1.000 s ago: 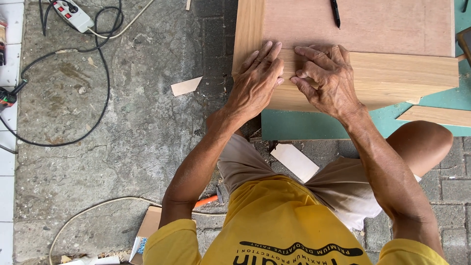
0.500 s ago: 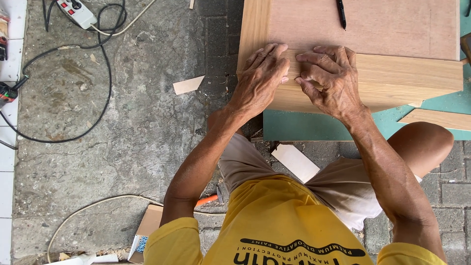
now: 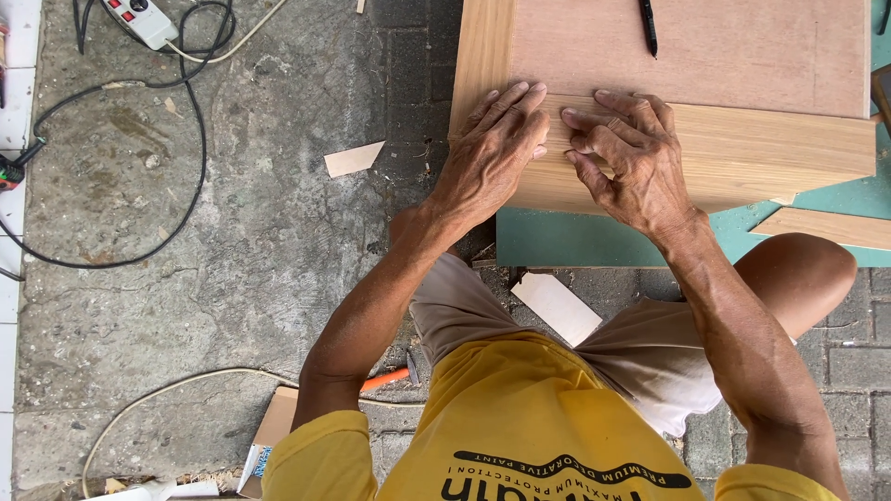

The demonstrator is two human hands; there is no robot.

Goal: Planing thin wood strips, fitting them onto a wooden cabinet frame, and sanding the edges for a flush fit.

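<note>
A wooden box (image 3: 742, 158) of light veneered board lies on the ground in front of me, its reddish plywood panel (image 3: 724, 46) facing up. My left hand (image 3: 490, 153) lies flat on the near top edge, fingers spread. Just right of it, my right hand (image 3: 626, 162) presses on the same edge with curled fingers; whether something small sits under the fingertips is hidden. A black pen (image 3: 648, 26) rests on the plywood panel beyond my hands.
A green sheet (image 3: 594, 239) lies under the box. Wood offcuts (image 3: 354, 159) (image 3: 557, 308) lie on the concrete, and an orange-handled tool (image 3: 390, 378) sits by my knee. A power strip (image 3: 139, 19) with black cables (image 3: 190, 139) is at far left.
Both hands stay on the box edge; my right fingers have curled in slightly. The view has shifted a little.
</note>
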